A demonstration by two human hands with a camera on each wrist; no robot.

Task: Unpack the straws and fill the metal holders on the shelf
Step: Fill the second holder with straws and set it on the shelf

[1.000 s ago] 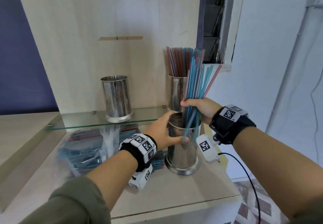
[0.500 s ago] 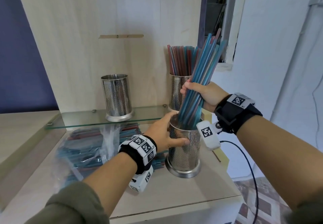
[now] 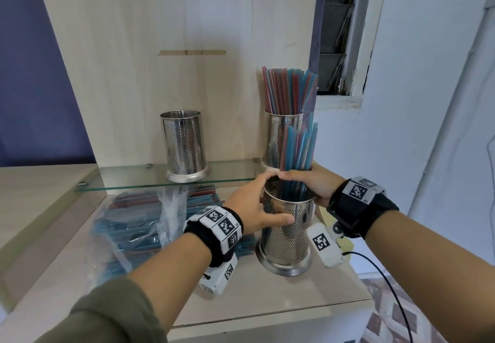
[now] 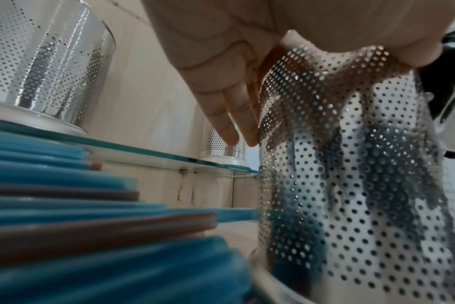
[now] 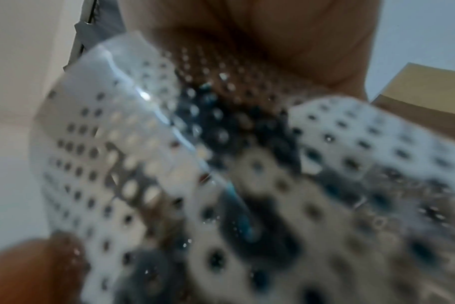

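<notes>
A perforated metal holder stands on the wooden counter. My left hand grips its upper wall, thumb in front and fingers round the back. My right hand holds a bundle of blue and red straws just above the rim, with their lower ends inside the holder. In the left wrist view the holder fills the right side, with dark straw shapes showing through its holes. Two more holders stand on the glass shelf: an empty one and one full of straws.
An open clear plastic bag of blue and red straws lies on the counter to the left, under the glass shelf. The counter's front edge and right edge are close to the holder. A window frame is at the upper right.
My right hand has come down with the straw bundle, pushing it deeper into the holder. The left hand has kept its grip on the holder.
</notes>
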